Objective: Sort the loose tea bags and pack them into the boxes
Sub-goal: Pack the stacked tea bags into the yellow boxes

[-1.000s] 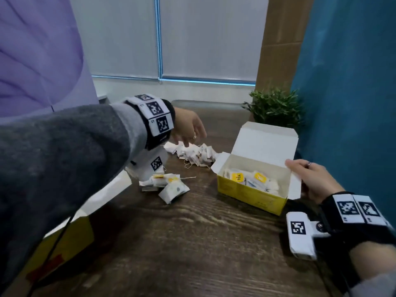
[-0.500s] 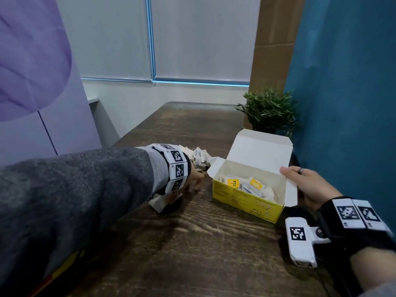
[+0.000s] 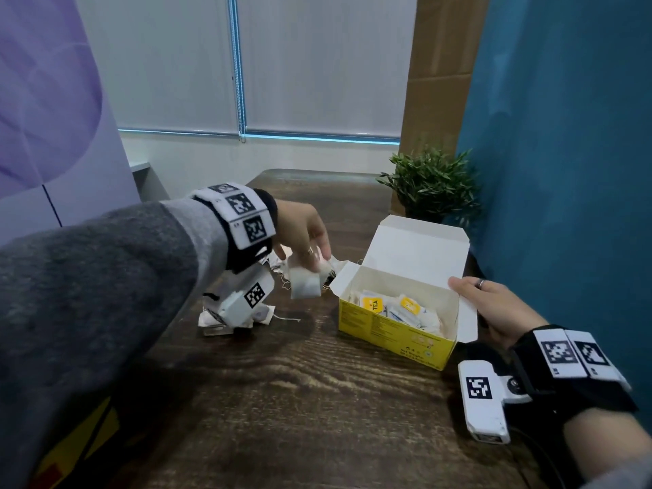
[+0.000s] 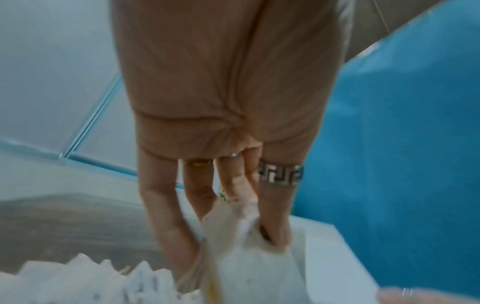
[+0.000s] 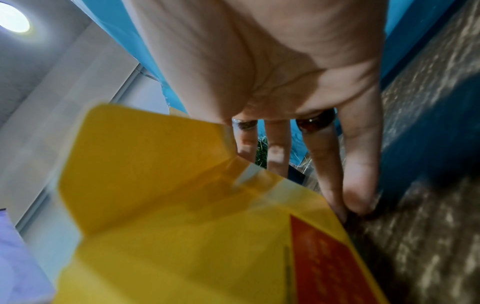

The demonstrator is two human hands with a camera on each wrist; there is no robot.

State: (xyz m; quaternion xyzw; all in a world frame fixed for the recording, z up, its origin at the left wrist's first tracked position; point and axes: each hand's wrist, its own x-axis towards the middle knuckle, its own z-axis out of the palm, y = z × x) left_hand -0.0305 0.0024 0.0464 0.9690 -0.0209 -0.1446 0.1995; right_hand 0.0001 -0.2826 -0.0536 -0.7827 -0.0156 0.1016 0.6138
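Tea bags [image 3: 305, 282] are up in the air, a small white bunch pinched in the fingers of the left hand [image 3: 300, 229], hanging just short of the yellow box [image 3: 395, 338] and to its left. So the box lies rightward from that hand, the near end flap almost under the bundle, and its long axis runs left to right across the surface [image 3: 300, 400]; I'd say a short carry to the right and a drop over the open top is what's called for. The right hand [image 3: 494, 312] is at the far right end, fingers fairly straight and laid against the box's end flap and side, bracing it rather than gripping; the right wrist view shows fingertips down by the box's base. The bags look like soft white paper pouches, crumpled, with strings trailing. Inside the box lie more of them, some with yellow tags. A loose heap [image 3: 233, 317] of tea bags sits on the surface below the left wrist, well left of the box.
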